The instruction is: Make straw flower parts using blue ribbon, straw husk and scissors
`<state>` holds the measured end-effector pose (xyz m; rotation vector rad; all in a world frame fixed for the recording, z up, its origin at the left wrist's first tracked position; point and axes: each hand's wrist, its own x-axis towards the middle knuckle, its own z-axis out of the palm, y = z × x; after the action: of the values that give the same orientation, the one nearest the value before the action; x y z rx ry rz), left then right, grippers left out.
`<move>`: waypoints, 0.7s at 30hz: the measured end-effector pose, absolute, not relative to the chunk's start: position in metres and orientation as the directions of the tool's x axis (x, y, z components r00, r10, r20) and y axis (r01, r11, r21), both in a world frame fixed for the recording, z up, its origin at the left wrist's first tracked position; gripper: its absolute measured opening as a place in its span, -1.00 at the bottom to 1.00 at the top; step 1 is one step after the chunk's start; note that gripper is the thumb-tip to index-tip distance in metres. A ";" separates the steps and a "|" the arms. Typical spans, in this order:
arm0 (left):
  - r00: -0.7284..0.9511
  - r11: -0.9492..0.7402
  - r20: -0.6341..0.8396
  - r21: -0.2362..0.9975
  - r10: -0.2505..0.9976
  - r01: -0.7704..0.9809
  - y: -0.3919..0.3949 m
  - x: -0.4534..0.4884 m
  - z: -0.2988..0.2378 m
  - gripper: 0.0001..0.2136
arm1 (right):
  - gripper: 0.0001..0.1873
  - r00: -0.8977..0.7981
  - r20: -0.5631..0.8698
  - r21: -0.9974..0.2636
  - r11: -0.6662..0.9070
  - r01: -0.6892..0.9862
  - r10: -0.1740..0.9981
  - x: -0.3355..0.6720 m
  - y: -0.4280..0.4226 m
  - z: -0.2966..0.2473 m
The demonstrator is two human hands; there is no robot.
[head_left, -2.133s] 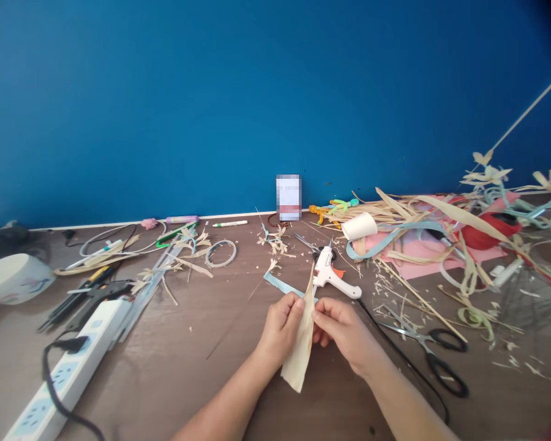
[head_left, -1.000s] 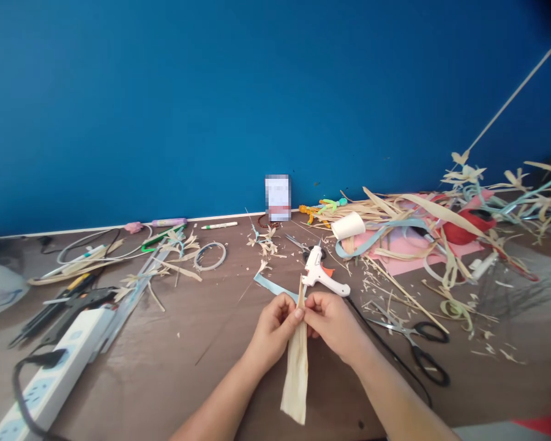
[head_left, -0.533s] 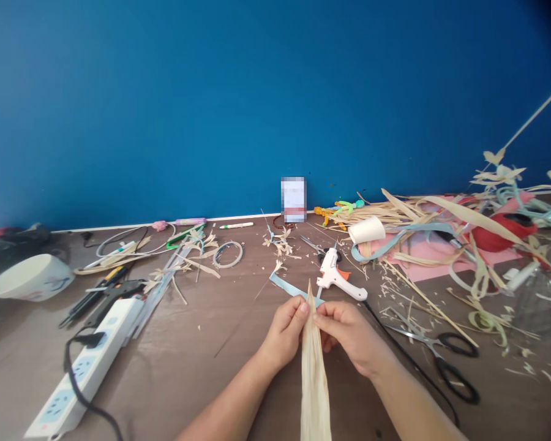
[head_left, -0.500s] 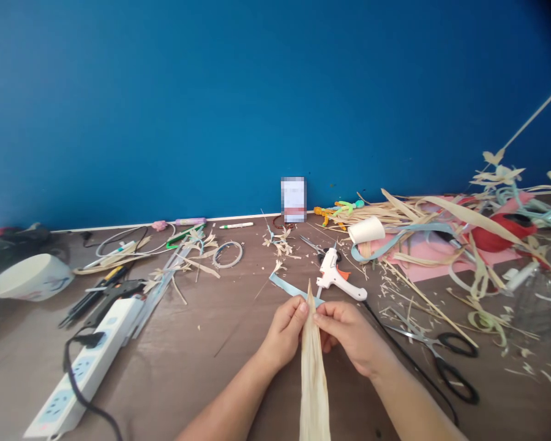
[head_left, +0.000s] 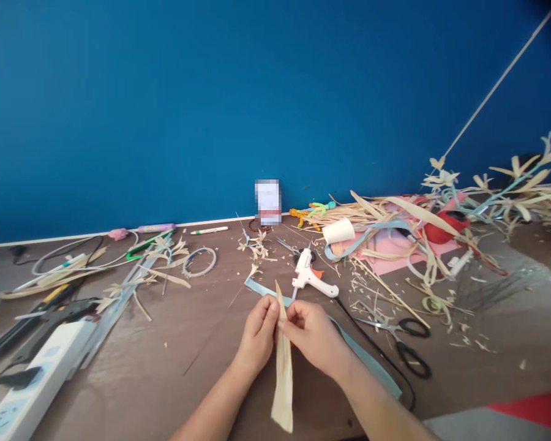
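Observation:
Between my hands hangs a pale strip of dried corn husk, its pointed tip up and its wide end toward me. My left hand pinches it near the tip from the left, thumb in front. From the right, my right hand grips the same strip, thumb and fingers closed at its edge. A light blue ribbon lies just beyond the hands, with more blue ribbon past my right wrist. The white glue gun rests behind them.
Black-handled scissors lie open at right, near the glue gun's cord. Husk scraps, red ribbon and a white roll crowd the back right. A power strip and a clear tape ring are on the left.
The view has turned right, so the table's things sit further left. My right thumb now lies over the front of the husk strip, which looks narrower, and its lower end shows.

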<state>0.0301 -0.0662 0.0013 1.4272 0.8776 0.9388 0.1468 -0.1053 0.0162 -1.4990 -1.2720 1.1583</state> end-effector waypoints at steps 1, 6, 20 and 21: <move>0.373 -0.073 0.067 0.997 0.925 0.003 -0.066 0.030 0.001 -0.75 | -0.84 0.071 -0.113 -0.958 -0.128 0.256 0.991 0.146 -0.105 0.017; 0.308 -0.073 0.054 0.996 0.950 0.051 -0.065 0.030 -0.001 -0.74 | -0.79 0.035 -0.165 -0.977 -0.168 0.128 0.986 0.142 -0.102 0.020; 0.533 0.272 -0.127 0.941 0.836 -0.202 -0.066 0.034 -0.001 -0.79 | -0.74 0.036 -0.276 -0.958 -0.272 -0.095 0.960 0.139 -0.095 0.016; 0.560 0.277 -0.122 0.939 0.819 -0.201 -0.066 0.034 0.000 -0.80 | -0.74 0.043 -0.270 -0.960 -0.265 -0.089 0.962 0.140 -0.096 0.017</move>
<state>0.0337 -0.0657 -0.0002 1.0782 0.6923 0.7636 0.1402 -0.0958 0.0168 -1.3665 -0.9664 1.4004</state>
